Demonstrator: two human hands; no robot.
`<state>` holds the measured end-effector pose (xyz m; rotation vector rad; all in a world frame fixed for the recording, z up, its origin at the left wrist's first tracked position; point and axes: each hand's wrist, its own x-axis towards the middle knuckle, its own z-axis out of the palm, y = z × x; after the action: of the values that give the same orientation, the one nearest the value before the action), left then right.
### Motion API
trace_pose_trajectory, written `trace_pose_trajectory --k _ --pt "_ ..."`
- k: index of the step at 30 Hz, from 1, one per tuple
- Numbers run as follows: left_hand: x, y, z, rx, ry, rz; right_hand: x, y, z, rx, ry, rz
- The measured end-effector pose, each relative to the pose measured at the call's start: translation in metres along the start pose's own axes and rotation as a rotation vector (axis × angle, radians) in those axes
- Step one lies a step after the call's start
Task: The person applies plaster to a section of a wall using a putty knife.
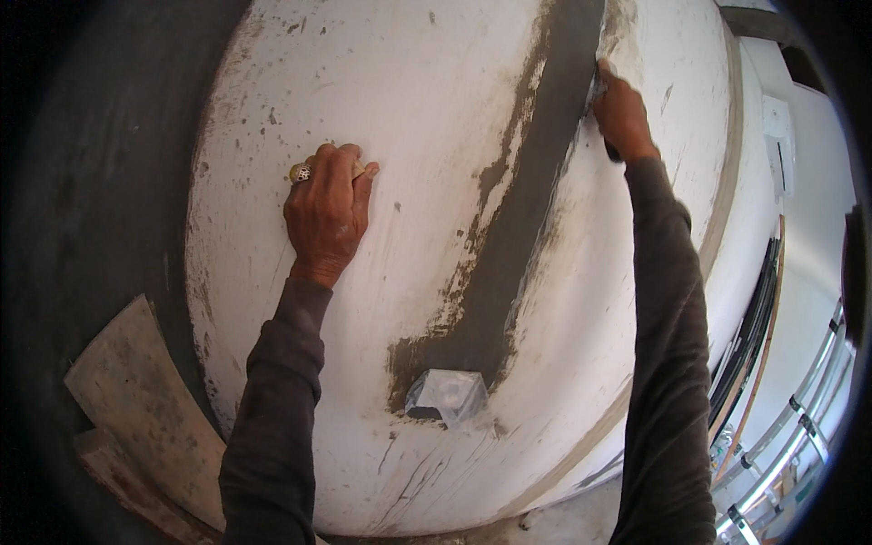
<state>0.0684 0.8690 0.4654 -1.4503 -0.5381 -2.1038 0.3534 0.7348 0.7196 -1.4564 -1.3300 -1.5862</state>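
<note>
At two o'clock, the right hand [625, 113] is clamping a dark-handled tool [614, 152] at the grey strip's [522, 211] edge. At ten, the left hand [329, 207] (wearing a ring [301, 173]) is curling against the white wall [418, 136], its grip impossible to tell.

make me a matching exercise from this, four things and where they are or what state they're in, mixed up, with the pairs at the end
1. left hand
2. right hand
3. plastic-covered box
4. pale board

A. at the foot of the grey strip
B. lower left of the picture
C. wears a ring
D. grips a tool

Pairs: 1-C, 2-D, 3-A, 4-B
</note>
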Motion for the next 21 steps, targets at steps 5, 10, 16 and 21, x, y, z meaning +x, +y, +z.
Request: trace_pose_trajectory --k 5,10,16,21 --pt "0.003 0.0 -0.003 0.03 0.002 0.003 0.008 -0.009 -0.012 -0.072 -0.042 0.015" --pt "0.002 0.002 -0.003 -0.011 -0.012 -0.023 0.007 -0.011 -0.011 -0.077 -0.066 0.049" --pt "0.007 0.003 0.0 0.01 0.016 0.004 0.035 0.0 -0.01 -0.072 -0.068 0.056" --pt "0.006 -0.006 -0.007 0.02 0.001 0.009 0.019 -0.007 -0.01 -0.057 -0.105 0.057"
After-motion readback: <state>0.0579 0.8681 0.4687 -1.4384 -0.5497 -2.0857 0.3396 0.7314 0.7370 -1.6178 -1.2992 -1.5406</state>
